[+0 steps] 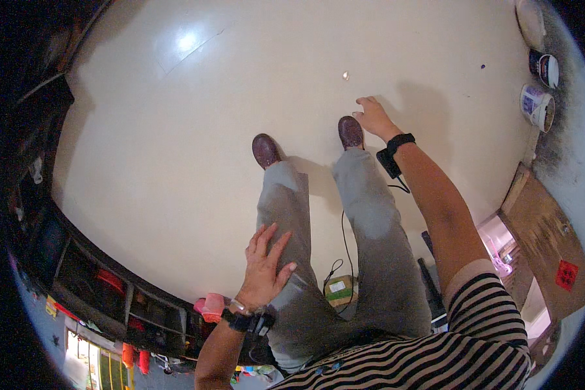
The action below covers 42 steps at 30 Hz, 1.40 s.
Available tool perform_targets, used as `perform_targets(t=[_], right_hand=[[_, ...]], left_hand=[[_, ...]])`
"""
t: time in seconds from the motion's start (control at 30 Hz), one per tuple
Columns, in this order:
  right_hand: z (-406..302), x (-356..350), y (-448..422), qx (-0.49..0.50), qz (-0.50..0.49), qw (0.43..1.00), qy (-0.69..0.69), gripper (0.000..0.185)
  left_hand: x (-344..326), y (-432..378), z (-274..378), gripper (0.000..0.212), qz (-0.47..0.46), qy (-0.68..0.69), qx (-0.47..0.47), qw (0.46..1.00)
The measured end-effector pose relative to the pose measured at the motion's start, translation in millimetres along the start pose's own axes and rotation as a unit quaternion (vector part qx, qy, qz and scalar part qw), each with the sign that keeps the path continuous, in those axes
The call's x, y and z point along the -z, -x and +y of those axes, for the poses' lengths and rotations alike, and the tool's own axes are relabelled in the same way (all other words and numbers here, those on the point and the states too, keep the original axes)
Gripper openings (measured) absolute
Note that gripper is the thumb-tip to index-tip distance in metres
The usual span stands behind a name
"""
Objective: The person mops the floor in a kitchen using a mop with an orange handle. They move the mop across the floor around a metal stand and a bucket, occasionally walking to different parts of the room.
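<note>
My left hand rests on my left thigh in grey trousers, its fingers spread and nothing held. Beside my right shoe, my right hand reaches down with its fingers apart and bent, holding nothing that shows. A small pale, shiny object lies on the light floor, a little beyond the right fingertips. Both wrists carry black straps; a black box with a cable hangs at the right one. My left shoe is flat on the floor.
A cardboard box and a black cable lie between and behind my legs. Two tubs stand by the right wall, near a wooden door. Dark shelving curves along the left. A small dark bit lies on the floor.
</note>
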State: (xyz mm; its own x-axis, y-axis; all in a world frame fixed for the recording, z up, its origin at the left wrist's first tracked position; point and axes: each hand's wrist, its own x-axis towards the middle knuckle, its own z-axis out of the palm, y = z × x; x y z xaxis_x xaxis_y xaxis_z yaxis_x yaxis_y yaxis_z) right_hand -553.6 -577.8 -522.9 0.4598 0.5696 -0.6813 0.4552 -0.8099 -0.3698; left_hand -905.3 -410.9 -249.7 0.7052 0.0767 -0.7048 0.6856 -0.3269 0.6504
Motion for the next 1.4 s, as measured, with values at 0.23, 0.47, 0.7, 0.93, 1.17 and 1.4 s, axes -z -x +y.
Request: perform_targets(t=[0.23,0.47,0.7,0.93,1.17,1.4], right_hand=[[30.9,-66.6,-96.3,-0.021,0.032,0.999,-0.019,0.051],[48.1,-98.5,-143.9,-0.057,0.04,0.986,0.155,0.063],[39.3,-70.8,-112.5,0.011,0.06,0.996,0.064,0.061],[3.8,31.7,-14.9,0.098,0.084,0.99,-0.05,0.068],[-53.6,142.8,154.7,0.188,-0.015,0.97,-0.153,0.076],[-151.9,286.5,312.5,0.369,-0.022,0.923,-0.111,0.065]], left_hand=[[48.9,-50.5,-18.2,0.056,0.091,-0.032,-0.019,0.995],[63.1,-81.9,-21.9,0.055,0.132,-0.045,-0.051,0.989],[58.4,-80.6,-12.1,0.05,0.144,-0.019,-0.062,0.987],[43.0,-53.1,10.6,0.047,0.131,0.003,-0.055,0.99],[-7.0,-28.6,25.9,0.049,0.033,-0.12,0.038,0.992],[70.9,-0.1,229.4,0.055,0.097,0.273,-0.047,0.956]])
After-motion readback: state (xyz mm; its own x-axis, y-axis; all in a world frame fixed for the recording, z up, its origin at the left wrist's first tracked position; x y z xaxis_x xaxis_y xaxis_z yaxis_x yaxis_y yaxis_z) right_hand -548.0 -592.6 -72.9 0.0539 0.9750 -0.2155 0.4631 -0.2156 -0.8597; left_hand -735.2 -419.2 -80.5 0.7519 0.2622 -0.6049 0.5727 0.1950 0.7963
